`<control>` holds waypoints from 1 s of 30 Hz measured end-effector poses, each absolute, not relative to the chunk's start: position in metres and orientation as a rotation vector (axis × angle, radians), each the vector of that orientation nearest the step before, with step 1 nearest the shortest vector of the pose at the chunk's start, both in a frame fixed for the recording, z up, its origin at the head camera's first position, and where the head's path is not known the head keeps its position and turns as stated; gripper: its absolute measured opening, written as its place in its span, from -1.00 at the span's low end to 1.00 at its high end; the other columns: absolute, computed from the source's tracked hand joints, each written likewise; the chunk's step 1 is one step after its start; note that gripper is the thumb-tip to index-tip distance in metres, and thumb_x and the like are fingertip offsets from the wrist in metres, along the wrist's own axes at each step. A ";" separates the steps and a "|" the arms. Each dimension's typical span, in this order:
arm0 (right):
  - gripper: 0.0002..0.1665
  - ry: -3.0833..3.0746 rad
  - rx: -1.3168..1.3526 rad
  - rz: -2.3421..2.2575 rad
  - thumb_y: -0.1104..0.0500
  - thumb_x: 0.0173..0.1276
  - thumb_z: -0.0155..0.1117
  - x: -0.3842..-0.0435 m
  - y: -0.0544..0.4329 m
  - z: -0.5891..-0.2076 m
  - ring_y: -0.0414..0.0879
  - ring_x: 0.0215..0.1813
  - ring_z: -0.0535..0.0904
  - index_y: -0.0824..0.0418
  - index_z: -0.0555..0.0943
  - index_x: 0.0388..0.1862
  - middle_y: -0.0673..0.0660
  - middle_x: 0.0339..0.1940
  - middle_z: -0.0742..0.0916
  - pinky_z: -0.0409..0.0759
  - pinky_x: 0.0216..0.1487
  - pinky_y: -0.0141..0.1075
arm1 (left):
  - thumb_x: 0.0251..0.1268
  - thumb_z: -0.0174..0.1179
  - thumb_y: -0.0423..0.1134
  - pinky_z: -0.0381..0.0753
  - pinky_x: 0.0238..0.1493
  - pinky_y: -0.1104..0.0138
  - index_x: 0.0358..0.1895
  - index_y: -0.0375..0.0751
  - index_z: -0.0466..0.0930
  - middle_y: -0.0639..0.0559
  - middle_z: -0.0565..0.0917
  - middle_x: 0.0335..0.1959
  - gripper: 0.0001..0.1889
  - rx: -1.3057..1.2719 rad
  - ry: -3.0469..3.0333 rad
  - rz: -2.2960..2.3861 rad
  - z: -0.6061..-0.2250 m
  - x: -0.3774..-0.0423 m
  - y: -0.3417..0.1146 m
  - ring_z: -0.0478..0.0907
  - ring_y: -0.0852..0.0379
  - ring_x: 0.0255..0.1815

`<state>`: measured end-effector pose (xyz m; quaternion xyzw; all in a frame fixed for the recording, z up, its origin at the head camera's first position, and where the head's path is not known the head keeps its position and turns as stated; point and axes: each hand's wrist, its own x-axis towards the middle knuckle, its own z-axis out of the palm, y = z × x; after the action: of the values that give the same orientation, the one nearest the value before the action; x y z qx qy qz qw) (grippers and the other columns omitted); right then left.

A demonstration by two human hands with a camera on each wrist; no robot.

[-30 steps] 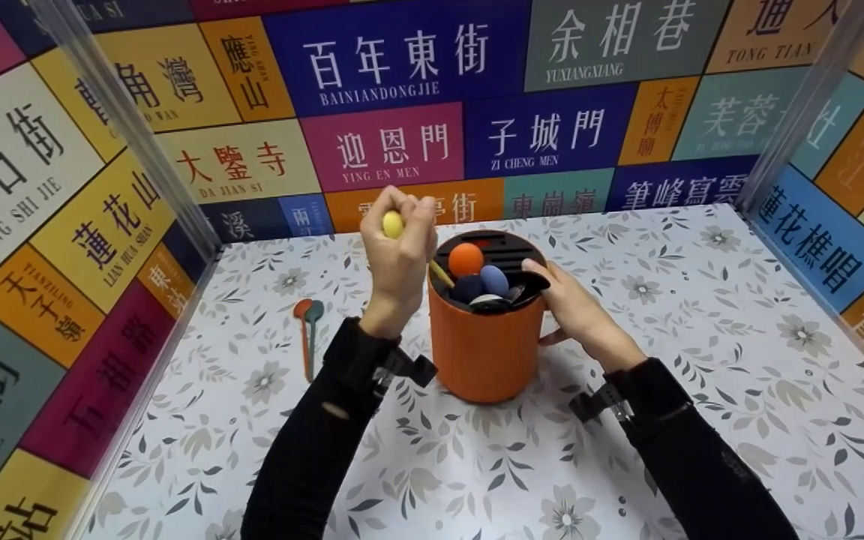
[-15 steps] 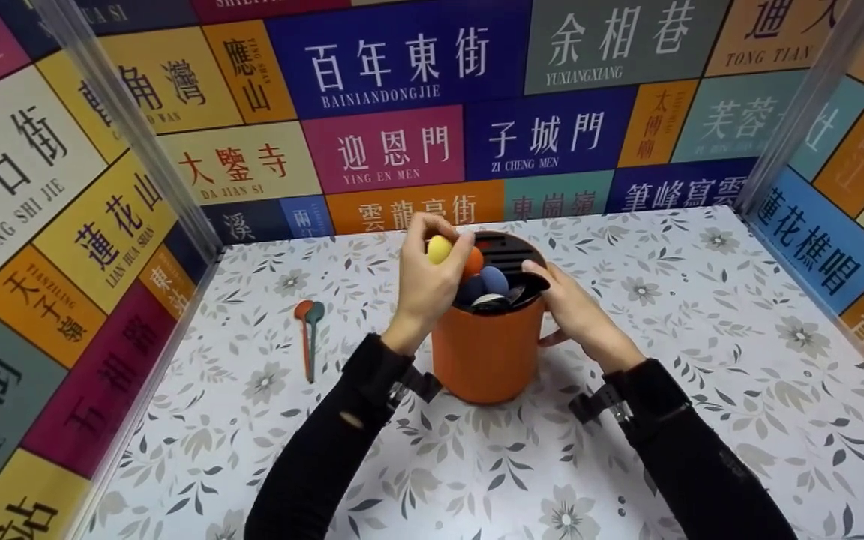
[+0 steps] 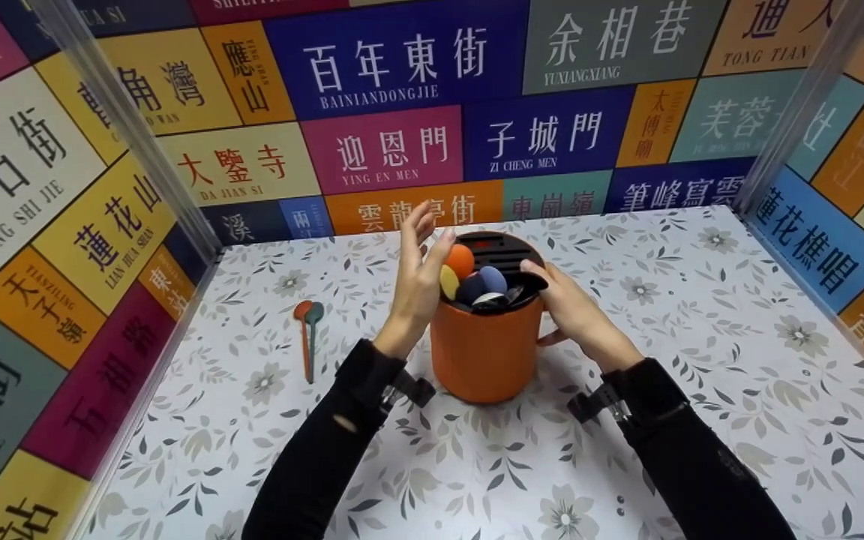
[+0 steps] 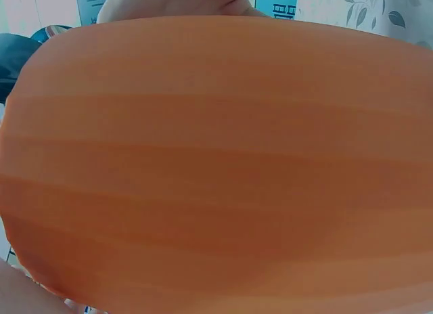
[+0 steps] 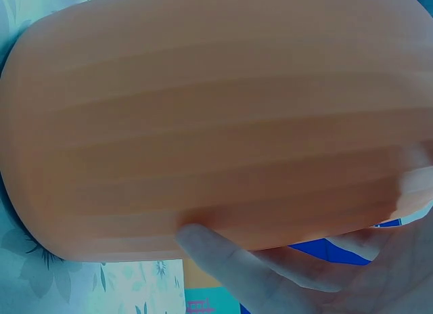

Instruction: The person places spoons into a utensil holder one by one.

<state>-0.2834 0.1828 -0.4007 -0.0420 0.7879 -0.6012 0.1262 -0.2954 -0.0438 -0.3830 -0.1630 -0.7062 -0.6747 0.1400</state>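
An orange jug (image 3: 484, 352) stands upright, with a black slotted insert (image 3: 503, 251) at its top. Spoon-like pieces with rounded heads stick out of it: an orange head (image 3: 460, 262), a yellow head (image 3: 448, 283), a navy head (image 3: 470, 289), a blue head (image 3: 493, 280) and a whitish one (image 3: 489, 299). Beside the yellow head, my left hand (image 3: 418, 281) is raised with its fingers extended, holding nothing. My right hand (image 3: 578, 311) grips the jug on its right, thumb at the rim; in the right wrist view a fingertip (image 5: 196, 238) touches the orange wall.
To the left, an orange spoon (image 3: 303, 337) and a dark green spoon (image 3: 313, 330) lie side by side on the floral tabletop (image 3: 267, 427). Printed sign panels (image 3: 383, 146) rise behind and at both sides, with clear corner strips (image 3: 139, 127).
My left hand brought the yellow-headed spoon over to the jug and let go of it, and its fingers have straightened. The right hand has stayed on the jug.
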 end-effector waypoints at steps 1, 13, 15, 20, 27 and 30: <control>-0.02 2.292 -0.122 -1.751 -0.47 0.56 -0.09 -0.283 0.183 -0.401 0.35 0.47 0.40 0.01 0.09 0.74 0.30 0.60 0.35 0.71 -0.15 0.28 | 0.57 0.02 0.05 0.10 0.59 0.07 0.66 -0.09 0.08 -0.15 0.18 0.63 -0.28 -0.470 -2.044 -1.958 -0.385 -0.295 -0.045 0.12 -0.05 0.63; -0.07 2.286 -0.124 -1.764 -0.43 0.59 -0.08 -0.282 0.182 -0.400 0.33 0.43 0.43 -0.02 0.10 0.74 0.30 0.59 0.37 0.72 -0.18 0.28 | 0.60 -0.02 -0.03 0.28 0.50 0.11 0.54 -0.29 0.25 -0.19 0.38 0.46 -0.40 -0.429 -2.021 -1.971 -0.413 -0.297 -0.060 0.31 -0.10 0.50; -0.07 2.287 -0.123 -1.766 -0.44 0.58 -0.07 -0.282 0.182 -0.400 0.33 0.42 0.43 -0.04 0.09 0.75 0.29 0.59 0.37 0.71 -0.17 0.30 | 0.59 -0.02 -0.03 0.27 0.50 0.09 0.54 -0.27 0.25 -0.20 0.38 0.44 -0.40 -0.403 -2.026 -1.966 -0.417 -0.298 -0.064 0.32 -0.10 0.48; -0.04 2.284 -0.123 -1.762 -0.45 0.57 -0.08 -0.282 0.182 -0.401 0.34 0.44 0.42 0.01 0.11 0.73 0.32 0.57 0.38 0.70 -0.13 0.31 | 0.60 0.00 -0.06 0.33 0.44 0.03 0.52 -0.24 0.29 -0.21 0.40 0.39 -0.44 -0.336 -2.063 -1.895 -0.428 -0.301 -0.075 0.37 -0.11 0.40; -0.02 2.275 -0.135 -1.759 -0.46 0.57 -0.10 -0.283 0.183 -0.401 0.34 0.46 0.41 0.01 0.06 0.75 0.29 0.61 0.32 0.70 -0.12 0.30 | 0.58 0.11 -0.13 0.36 0.38 -0.03 0.44 -0.26 0.39 -0.19 0.43 0.38 -0.50 -0.271 -2.162 -1.726 -0.446 -0.305 -0.094 0.37 -0.19 0.37; -0.02 2.274 -0.132 -1.759 -0.45 0.58 -0.10 -0.283 0.182 -0.400 0.34 0.48 0.38 0.03 0.05 0.75 0.31 0.62 0.30 0.69 -0.12 0.31 | 0.56 0.15 -0.16 0.34 0.39 -0.02 0.40 -0.29 0.43 -0.22 0.44 0.35 -0.53 -0.246 -2.200 -1.651 -0.454 -0.310 -0.105 0.37 -0.17 0.35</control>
<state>-0.2834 0.1824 -0.3996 -0.0454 0.7833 -0.6059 0.1311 -0.3097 -0.1048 -0.4537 -0.0876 -0.7823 -0.5872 0.1888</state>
